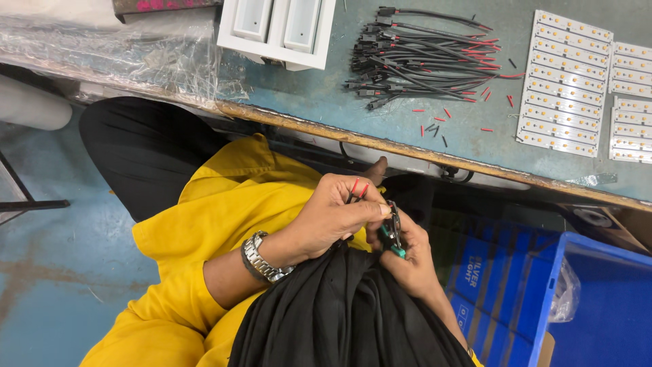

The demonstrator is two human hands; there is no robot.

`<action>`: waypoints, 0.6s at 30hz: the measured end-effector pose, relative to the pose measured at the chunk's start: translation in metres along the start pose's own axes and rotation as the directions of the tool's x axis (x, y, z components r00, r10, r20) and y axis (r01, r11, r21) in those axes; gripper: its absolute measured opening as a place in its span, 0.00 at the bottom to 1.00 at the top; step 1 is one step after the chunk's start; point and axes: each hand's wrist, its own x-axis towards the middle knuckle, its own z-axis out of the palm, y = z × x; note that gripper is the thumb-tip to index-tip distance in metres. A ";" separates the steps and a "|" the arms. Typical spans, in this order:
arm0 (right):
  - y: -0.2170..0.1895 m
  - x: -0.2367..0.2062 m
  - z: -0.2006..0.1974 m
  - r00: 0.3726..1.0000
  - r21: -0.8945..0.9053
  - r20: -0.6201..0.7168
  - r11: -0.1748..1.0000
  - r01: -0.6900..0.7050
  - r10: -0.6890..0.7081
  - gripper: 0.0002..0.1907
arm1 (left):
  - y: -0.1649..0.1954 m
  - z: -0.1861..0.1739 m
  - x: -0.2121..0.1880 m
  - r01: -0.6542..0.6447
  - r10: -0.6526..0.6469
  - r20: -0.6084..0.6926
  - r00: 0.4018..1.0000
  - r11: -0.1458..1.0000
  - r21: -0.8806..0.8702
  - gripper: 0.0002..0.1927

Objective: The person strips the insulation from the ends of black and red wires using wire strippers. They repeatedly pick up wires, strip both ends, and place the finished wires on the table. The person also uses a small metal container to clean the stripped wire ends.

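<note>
Protruding from the left hand (pixel 326 221): thin red-tipped black wires (pixel 358 188)

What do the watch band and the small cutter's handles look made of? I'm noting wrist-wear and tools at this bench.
The watch band looks like polished metal: silvery links with bright glints. The cutter in the right hand seems to be dark steel with teal handle sleeves, probably plastic or rubber; the matte colour suggests a coating.

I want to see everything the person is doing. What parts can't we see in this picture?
Head view only:
- Right hand: palm side hidden behind its own fingers and the teal-handled cutter.
- Cutter tip: too small to tell whether it touches the wires held by the left hand.
- Blue crate: cut off by the edge.
- Lap: covered by black cloth.
</note>
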 end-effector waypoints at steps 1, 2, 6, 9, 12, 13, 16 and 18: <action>0.004 -0.001 -0.003 1.000 0.005 -0.009 1.000 0.002 -0.002 0.21 | -0.001 -0.001 0.000 -0.002 0.002 0.002 1.000 1.000 -0.017 0.06; 0.009 -0.003 -0.004 1.000 0.010 -0.017 1.000 0.004 -0.004 0.21 | -0.002 -0.002 0.000 -0.002 0.002 0.003 1.000 1.000 -0.005 0.06; 0.020 -0.007 0.001 0.999 0.057 -0.053 0.998 -0.008 0.011 0.18 | 0.000 0.004 0.001 -0.026 0.026 -0.004 1.000 0.997 0.076 0.07; 0.001 -0.003 0.000 0.993 0.027 -0.116 1.000 0.015 -0.012 0.18 | 0.012 0.009 -0.005 -0.064 0.062 0.022 0.998 0.994 0.093 0.07; -0.034 0.006 -0.037 0.852 0.799 -0.485 0.495 0.340 0.197 0.26 | 0.028 0.005 -0.018 -0.088 0.092 -0.072 0.993 0.995 0.056 0.06; -0.047 -0.004 -0.053 0.825 0.665 -0.565 0.600 0.445 0.015 0.21 | 0.031 0.002 -0.022 -0.088 0.092 -0.128 0.988 0.995 0.039 0.06; -0.040 -0.022 -0.069 0.870 0.509 -0.460 0.751 0.421 -0.176 0.15 | 0.023 0.001 -0.024 -0.092 0.130 -0.089 0.987 0.934 0.345 0.09; -0.016 -0.029 -0.061 0.921 0.567 -0.379 0.762 0.313 -0.096 0.19 | 0.013 0.002 -0.020 -0.054 0.075 -0.067 0.995 0.961 0.270 0.09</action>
